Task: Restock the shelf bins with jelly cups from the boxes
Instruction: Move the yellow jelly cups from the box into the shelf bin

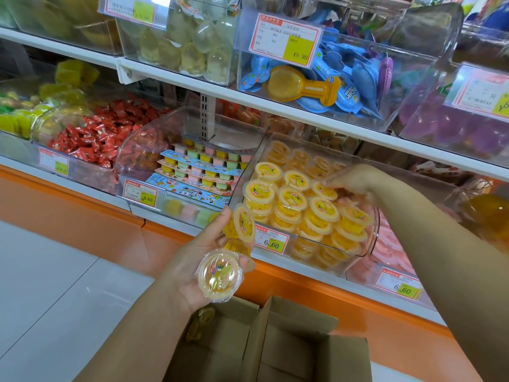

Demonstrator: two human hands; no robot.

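The left hand (192,260) cradles about three yellow jelly cups (220,275) in curled fingers, just off the front-left corner of the clear shelf bin (370,238) and above the open cardboard box (292,343). The right hand (355,179) reaches toward the bin's rear, fingertips on a cup in the top layer; whether it pinches or only presses that cup cannot be told. The bin looks nearly full, so each cup is best laid flat, lid up, toward the back wall and below the front rim.
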